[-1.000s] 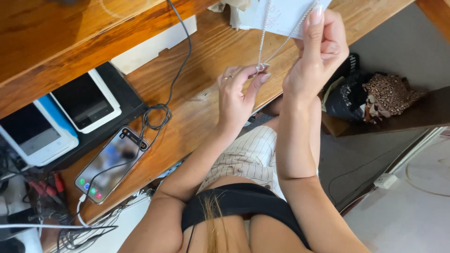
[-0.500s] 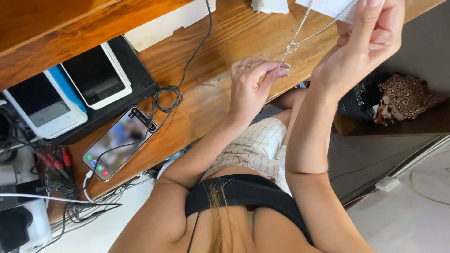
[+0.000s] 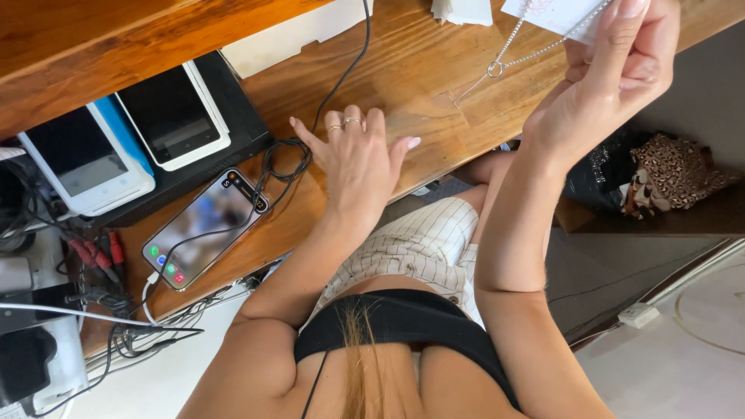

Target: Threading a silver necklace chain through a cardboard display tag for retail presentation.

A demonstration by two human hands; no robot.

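Far left, 2 white tablets (image 3: 128, 143) lie side by side on a black box, tangled cables below them. Next along, a smartphone (image 3: 203, 229) sits screen-up on the wooden desk (image 3: 419, 70), lit, with a black cable (image 3: 310, 124) plugged in and looping up past it.

Centre now: the left hand (image 3: 357, 159) hovers low over the desk, fingers spread and loose, holding nothing, rings on 2 fingers; whether it touches the wood I can't tell.

Over to the right, the right hand (image 3: 617, 74) is raised, thumb and fingers pinched on a white card (image 3: 555, 15) with a thin silver chain (image 3: 535, 50) strung from it. The chain dangles down-left from the card to a small ring (image 3: 494, 70) just above the desk.

As for progress: the chain is on its card and in hand, not yet laid down or packed, so the handling looks midway.

The surface is warm varnished wood, with a shelf above it. Far right, a leopard-print bag (image 3: 671, 174) sits in a dark space below the desk, with pale floor beneath.
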